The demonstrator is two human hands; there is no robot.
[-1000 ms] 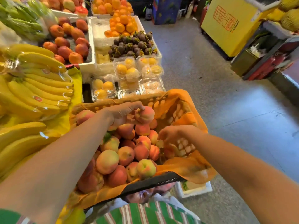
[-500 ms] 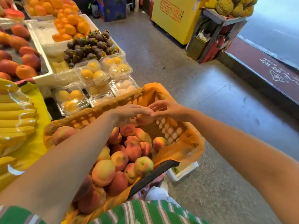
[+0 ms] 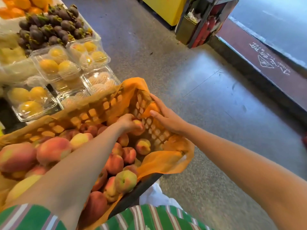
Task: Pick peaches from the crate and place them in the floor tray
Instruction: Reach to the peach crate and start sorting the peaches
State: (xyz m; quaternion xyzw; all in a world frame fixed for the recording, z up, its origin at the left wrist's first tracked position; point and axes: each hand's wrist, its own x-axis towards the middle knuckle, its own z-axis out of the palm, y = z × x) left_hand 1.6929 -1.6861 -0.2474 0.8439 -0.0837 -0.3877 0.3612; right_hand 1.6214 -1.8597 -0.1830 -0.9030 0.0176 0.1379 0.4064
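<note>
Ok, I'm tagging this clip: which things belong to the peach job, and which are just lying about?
Job: crate, its orange liner, peaches, left hand gripping a peach, right hand on the liner.
Lying about: mangosteens, boxed yellow fruit, oranges, yellow cabinet.

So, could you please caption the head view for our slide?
Left hand grips a peach in the crate; right hand rests on the orange liner.

One crate holds roughly twenty peaches, some hidden under an arm. Two hands show, the left hand and the right hand; the left grips one peach. Past the crate's far edge stand at least five clear boxes and one mangosteen heap.
</note>
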